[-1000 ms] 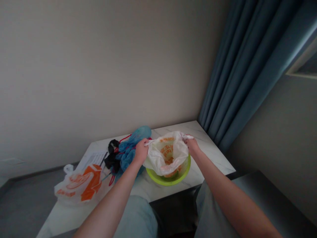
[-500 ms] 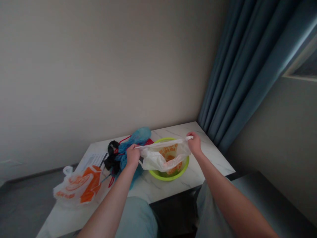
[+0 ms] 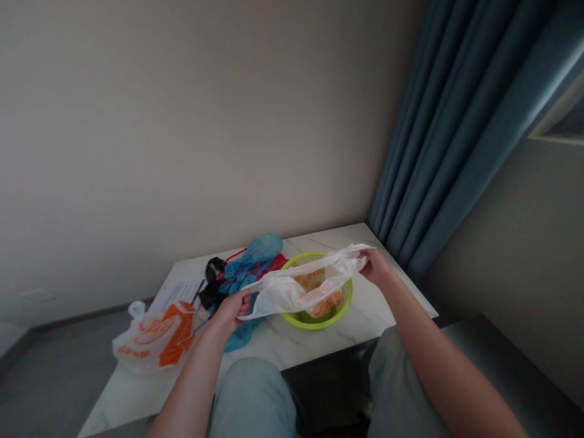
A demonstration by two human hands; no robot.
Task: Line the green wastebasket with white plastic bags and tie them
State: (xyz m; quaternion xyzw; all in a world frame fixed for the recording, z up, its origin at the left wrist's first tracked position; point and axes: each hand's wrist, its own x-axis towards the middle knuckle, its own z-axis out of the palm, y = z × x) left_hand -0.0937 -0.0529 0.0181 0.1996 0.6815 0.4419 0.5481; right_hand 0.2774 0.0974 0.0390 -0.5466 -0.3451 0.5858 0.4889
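A white plastic bag (image 3: 279, 293) with orange print is stretched sideways between my two hands, its mouth spread and its lower part hanging into a lime-green basket (image 3: 314, 325). My left hand (image 3: 233, 307) is closed on the bag's left handle, in front of a heap of blue plastic bags (image 3: 260, 249). On the other side my right hand (image 3: 374, 266) grips the bunched right handle, just beyond the basket's right rim. Orange print shows on the part of the bag down in the basket; whether anything lies inside it I cannot tell.
Another white bag with orange print (image 3: 155, 340) sits on the left of the marble-patterned table (image 3: 374, 310). Black bags (image 3: 212, 280) and red plastic (image 3: 276, 263) lie among the blue ones, beside a printed sheet (image 3: 176, 293). A blue curtain (image 3: 438, 152) hangs at the right.
My hands have moved farther apart, pulling the bag wider. The left hand has come lower and nearer to me, while the right has shifted slightly right.
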